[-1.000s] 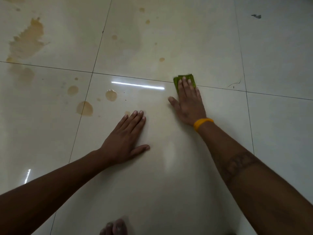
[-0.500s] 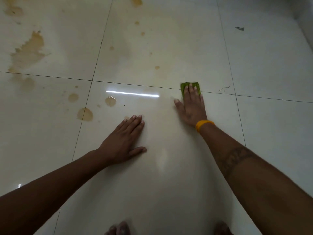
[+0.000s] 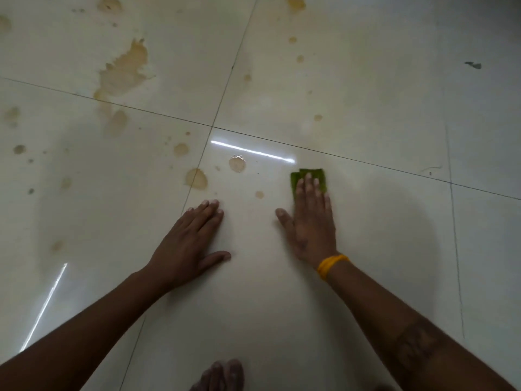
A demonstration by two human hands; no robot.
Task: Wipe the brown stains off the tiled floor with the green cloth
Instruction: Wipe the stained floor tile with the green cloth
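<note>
On the near tile, the right hand presses the green cloth flat under straight fingers; it has slid left, back from the grout line. Left hand stays spread on the tiled floor, brown stains just beyond it.

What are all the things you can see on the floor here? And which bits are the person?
green cloth: one, green, flat on the floor under the right fingers
brown stains: many, brown; a big splash far left, round spots ahead of the left hand
dark mark: one, grey, far right
tiled floor: cream, glossy, with dark joint lines
wristband: one, yellow, on the right wrist
left hand: flat on the floor, fingers straight
right hand: presses the cloth down, fingers straight
toes: bottom edge, middle
</note>
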